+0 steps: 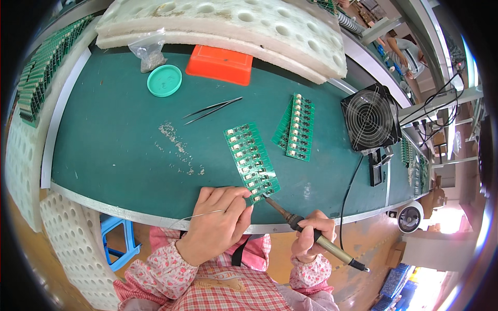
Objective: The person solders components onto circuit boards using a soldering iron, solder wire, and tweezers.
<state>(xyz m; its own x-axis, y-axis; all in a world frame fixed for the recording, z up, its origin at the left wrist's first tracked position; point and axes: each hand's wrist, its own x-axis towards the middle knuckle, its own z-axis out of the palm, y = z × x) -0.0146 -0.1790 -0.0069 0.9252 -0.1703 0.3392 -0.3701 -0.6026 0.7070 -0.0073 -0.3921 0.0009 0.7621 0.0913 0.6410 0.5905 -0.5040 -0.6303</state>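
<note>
A green circuit board [250, 155] with rows of small white and black parts lies at a slant on the bench in front of me. My left hand [217, 224] is closed at its near end, with a thin solder wire [194, 214] running out from the fingers to the left. Its fingertips are at the board's near left corner. My right hand [313, 234] grips a soldering iron [334, 250] by the handle. The iron's tip points up-left to the board's near right corner, close to my left fingertips. Whether the tip touches a joint is too small to tell.
Black tweezers [213, 110], scattered tiny parts [176, 142], a green lid [164, 81], a plastic bag [150, 53] and a red box [220, 65] lie beyond. More boards [301, 127], a fan [369, 117] and a black holder [376, 171] stand right. White foam [223, 23] borders the back.
</note>
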